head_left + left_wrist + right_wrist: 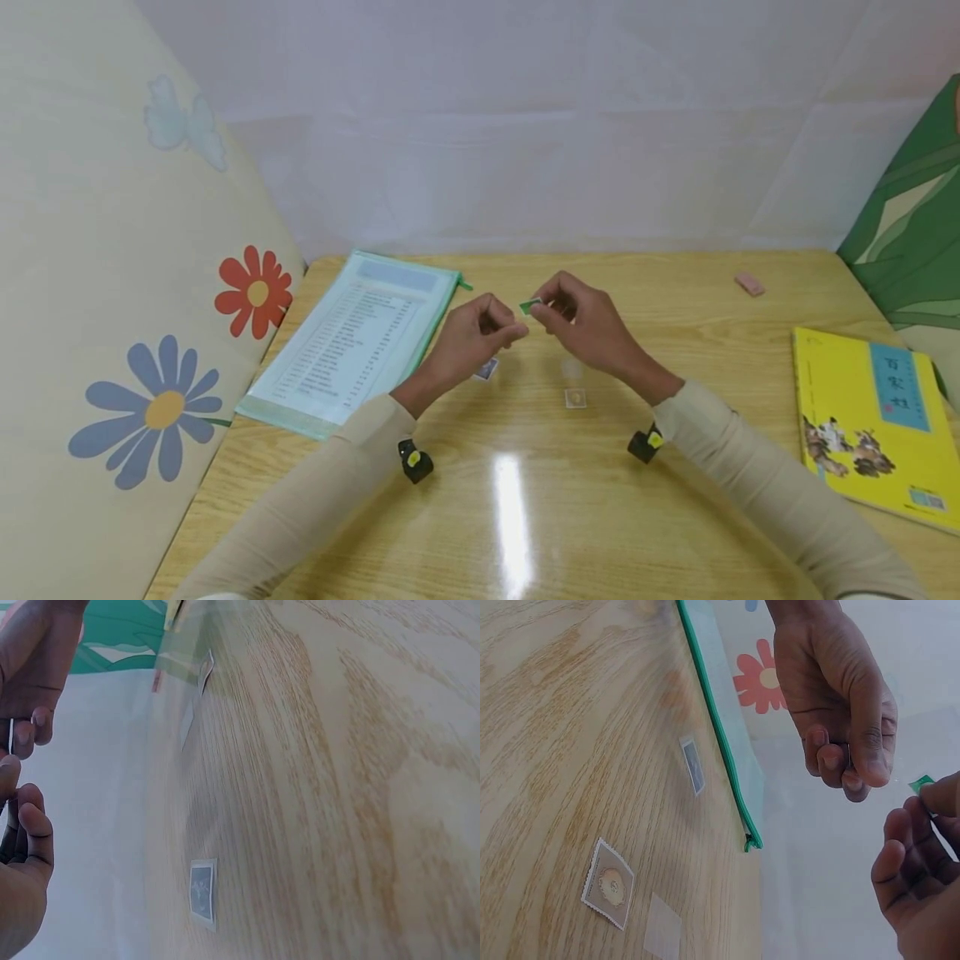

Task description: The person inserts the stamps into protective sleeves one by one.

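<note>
Over the middle of the table, my right hand (592, 321) pinches a small green stamp (529, 306) between thumb and fingers. Its green corner (921, 782) pokes out past the fingertips in the right wrist view. Just left of it is my left hand (474, 337), fingers curled and thumb tip brought against them; I cannot tell whether something thin and clear is between them. Below the hands lie a dark grey-blue stamp (201, 890) in a clear border and a beige stamp (609, 885) with a round shell-like picture. Beside the latter is a translucent square (662, 927).
A green-edged clear zip folder (337, 342) with a printed list lies at the left. On the right is a yellow book (855, 392), with a pink eraser-like block (749, 283) farther back. Pale cloth (525, 167) hangs behind the wooden table (450, 517).
</note>
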The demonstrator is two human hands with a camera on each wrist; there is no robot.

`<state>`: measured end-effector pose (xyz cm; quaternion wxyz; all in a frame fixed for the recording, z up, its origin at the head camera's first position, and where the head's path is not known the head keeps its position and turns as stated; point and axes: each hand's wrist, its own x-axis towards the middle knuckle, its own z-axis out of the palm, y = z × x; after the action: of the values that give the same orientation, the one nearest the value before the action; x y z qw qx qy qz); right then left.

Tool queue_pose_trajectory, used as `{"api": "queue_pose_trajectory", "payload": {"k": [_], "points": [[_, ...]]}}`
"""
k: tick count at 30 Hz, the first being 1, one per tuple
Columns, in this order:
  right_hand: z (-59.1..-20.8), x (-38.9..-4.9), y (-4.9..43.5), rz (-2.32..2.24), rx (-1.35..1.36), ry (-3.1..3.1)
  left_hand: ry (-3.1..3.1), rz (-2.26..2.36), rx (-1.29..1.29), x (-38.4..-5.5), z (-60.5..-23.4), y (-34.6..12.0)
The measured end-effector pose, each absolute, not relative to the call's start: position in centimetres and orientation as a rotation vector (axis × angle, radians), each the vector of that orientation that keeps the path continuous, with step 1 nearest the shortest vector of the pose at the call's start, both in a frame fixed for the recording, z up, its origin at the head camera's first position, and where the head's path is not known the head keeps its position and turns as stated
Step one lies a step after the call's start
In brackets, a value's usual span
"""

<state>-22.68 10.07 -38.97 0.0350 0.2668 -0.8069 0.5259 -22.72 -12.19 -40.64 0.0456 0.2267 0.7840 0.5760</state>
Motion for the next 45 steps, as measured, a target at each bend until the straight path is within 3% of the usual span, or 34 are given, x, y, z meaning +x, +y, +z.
{"api": "queue_pose_trajectory", "payload": {"k": [45], "points": [[-39.5, -23.7, 9.9, 1.582, 0.968, -2.444, 2.365, 1.8, 0.658, -22.4, -40.8, -12.2]]}}
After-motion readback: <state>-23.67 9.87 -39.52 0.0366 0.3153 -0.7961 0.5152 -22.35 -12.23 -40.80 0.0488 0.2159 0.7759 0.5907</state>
